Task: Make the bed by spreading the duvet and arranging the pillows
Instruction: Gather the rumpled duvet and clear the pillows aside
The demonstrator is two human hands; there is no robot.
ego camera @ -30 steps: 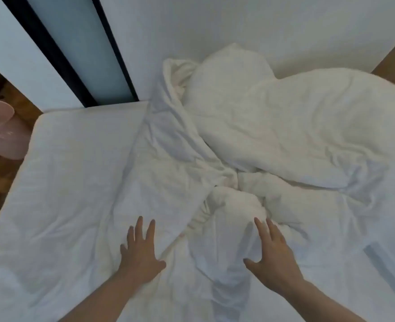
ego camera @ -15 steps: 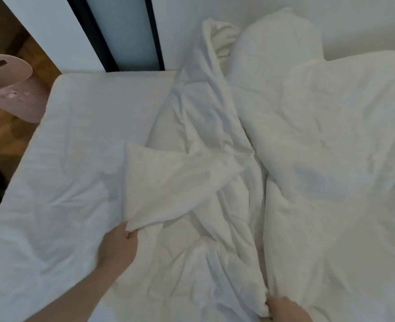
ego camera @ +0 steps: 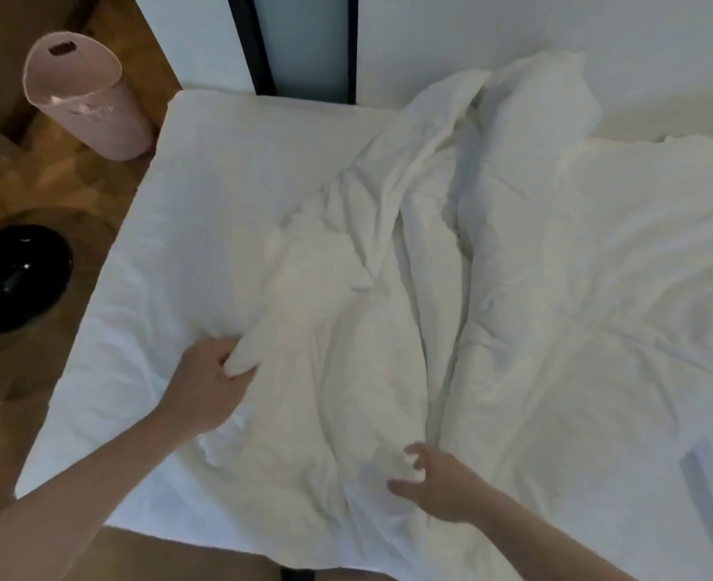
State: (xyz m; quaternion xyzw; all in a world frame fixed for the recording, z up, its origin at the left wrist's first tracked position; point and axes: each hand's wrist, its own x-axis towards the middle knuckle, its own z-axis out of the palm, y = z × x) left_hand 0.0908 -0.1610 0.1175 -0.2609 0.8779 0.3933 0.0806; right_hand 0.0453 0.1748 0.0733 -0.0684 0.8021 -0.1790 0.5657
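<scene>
A bare stretch of sheet runs along the left edge of the bed (ego camera: 204,195) up to its far left corner, open for a hand to pass. The crumpled duvet (ego camera: 556,287) heaps over the middle and right, with a pillow (ego camera: 543,98) bunched at the far edge against the wall (ego camera: 556,35). On the floor beside the left edge stand a pink bin (ego camera: 90,106) and a black object (ego camera: 15,278).
</scene>
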